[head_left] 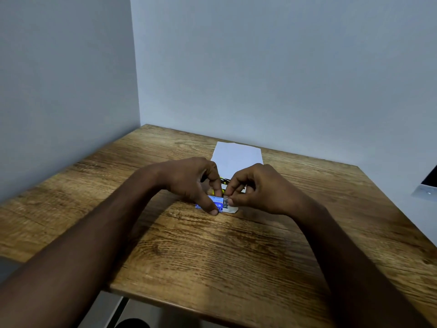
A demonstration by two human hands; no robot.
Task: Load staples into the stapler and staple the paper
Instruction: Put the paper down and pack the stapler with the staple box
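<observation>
Right at the middle of the worktop (pixel 212 252) sits the small blue staple box (pixel 214 202), and both hands are on it. The left hand (pixel 189 178) comes in from nine o'clock, its fingers (pixel 214 210) closed on the box, thumb low at the near edge and forefinger curled over the top, pinning it down on the wood. The right hand (pixel 257 188) meets it from three o'clock, its fingers (pixel 233 201) pinched together at the box's open end on something small and pale; whether that is a strip of staples or the box's flap, I cannot tell, it is too blurred. Just past the box, toward twelve o'clock, a sliver of the stapler (pixel 224 182) shows in yellow and black in the gap between the two hands, mostly hidden behind the knuckles, so its state is not readable. Under and beyond it lies the white paper (pixel 237 153), flat on the wood, running away toward twelve o'clock and stopping short of the far wall (pixel 283 67); a pale corner shows at the near side too, just beside the box below the right thumb. Both bare forearms stretch up from the lower corners. At the three o'clock edge, a dark-and-white object (pixel 428 183) is cut off by the frame.
</observation>
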